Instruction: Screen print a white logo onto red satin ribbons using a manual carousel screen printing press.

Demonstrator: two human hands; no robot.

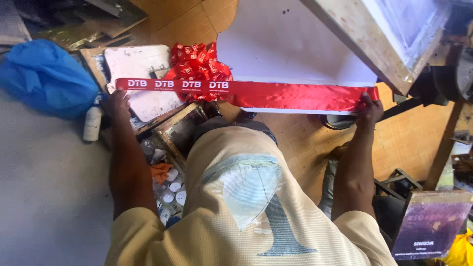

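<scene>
Both arms are reaching forward, stretching a red ribbon [256,92] taut along the near edge of a white board [290,44]. The left hand [116,103] is pinching the printed end past the board's left corner; the right hand [369,108] is gripping the plain end at the right corner. Bunched ribbon [197,61] is lying behind the strip, touching it, under a tilted wooden frame [384,34].
</scene>
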